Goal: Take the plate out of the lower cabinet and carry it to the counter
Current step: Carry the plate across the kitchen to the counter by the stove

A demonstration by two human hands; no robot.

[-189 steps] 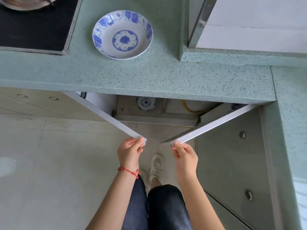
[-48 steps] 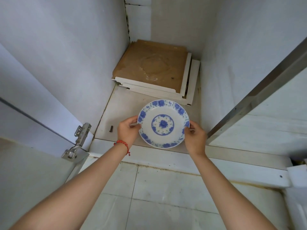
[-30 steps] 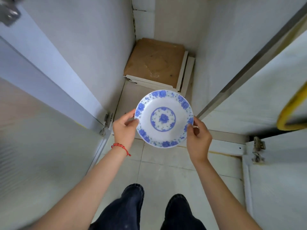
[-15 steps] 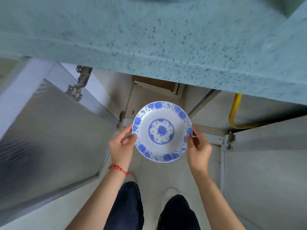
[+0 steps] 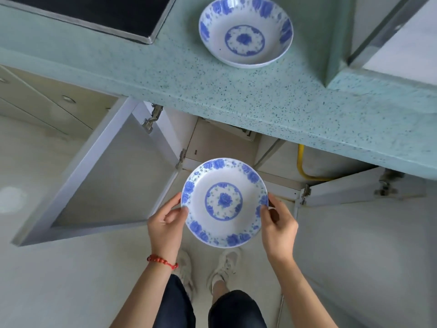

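Left hand and right hand grip opposite rims of the round white blue-floral plate, below the speckled green worktop front edge; no legible writing.

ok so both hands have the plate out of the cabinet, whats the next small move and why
Probably lift the plate up and forward, over the counter edge. The left hand and right hand grip it by opposite rims, level, but it hangs below the countertop in front of the open cabinet. Aim for the bare stretch in front of the bowl that already sits there.
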